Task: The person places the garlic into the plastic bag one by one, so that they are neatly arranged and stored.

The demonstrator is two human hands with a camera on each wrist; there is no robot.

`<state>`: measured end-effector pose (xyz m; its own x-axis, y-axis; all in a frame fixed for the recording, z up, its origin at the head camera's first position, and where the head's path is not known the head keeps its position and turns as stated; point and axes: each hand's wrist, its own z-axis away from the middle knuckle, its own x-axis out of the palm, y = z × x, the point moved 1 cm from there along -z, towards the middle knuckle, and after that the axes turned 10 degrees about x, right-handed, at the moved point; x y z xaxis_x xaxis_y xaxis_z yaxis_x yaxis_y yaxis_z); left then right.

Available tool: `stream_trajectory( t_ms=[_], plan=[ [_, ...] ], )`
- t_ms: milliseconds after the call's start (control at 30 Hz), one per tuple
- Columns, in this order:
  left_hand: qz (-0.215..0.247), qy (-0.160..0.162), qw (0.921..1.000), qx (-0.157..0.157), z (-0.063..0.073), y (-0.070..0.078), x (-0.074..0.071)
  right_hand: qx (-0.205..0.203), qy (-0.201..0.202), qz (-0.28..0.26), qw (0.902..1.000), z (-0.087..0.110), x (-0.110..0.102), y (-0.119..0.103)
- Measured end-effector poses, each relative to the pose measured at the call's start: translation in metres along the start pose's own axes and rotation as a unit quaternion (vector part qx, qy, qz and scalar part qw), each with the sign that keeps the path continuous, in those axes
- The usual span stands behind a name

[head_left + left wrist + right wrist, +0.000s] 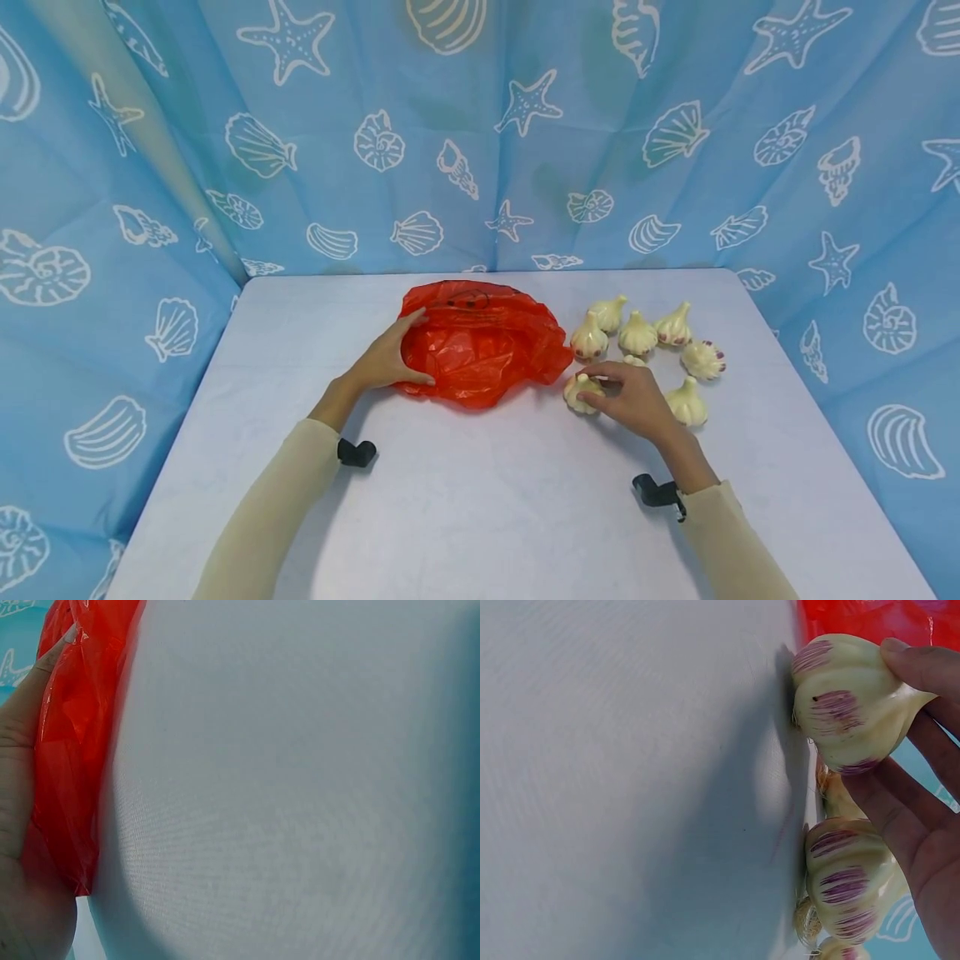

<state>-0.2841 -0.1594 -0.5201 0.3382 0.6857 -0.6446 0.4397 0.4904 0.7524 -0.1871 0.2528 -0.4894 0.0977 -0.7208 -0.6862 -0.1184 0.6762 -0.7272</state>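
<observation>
Right grip (628, 397) pinching garlic bulb (579, 398); left grip (384, 358) wide at edge of red bag (480, 354); tabletop (487, 500) broad on near side.

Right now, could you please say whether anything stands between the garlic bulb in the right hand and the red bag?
Nothing visible does: the right hand holds the bulb close to the red bag, and the other bulbs lie farther back or to the right.

Bag (480, 358): on the desk (495, 500), towards its back
Left hand (384, 354): at the bag's left side
Held garlic (580, 397): in the right hand (633, 400), right of the bag
Other bulbs (637, 335): behind and right of it
Curtain (487, 179): behind the desk
</observation>
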Motion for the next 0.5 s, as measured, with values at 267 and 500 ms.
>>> stream_trajectory(
  t_ms=[267,500],
  plan=[
    [-0.006,-0.001,0.9999,0.009,-0.0001,-0.0010,0.0011,-0.003,0.016,-0.001,0.9999,0.0043,-0.0007,0.0009],
    [-0.010,-0.001,0.9999,0.007,0.0002,-0.0012,0.0009,0.004,0.030,-0.018,0.9994,0.0072,-0.0006,0.0022]
  ],
)
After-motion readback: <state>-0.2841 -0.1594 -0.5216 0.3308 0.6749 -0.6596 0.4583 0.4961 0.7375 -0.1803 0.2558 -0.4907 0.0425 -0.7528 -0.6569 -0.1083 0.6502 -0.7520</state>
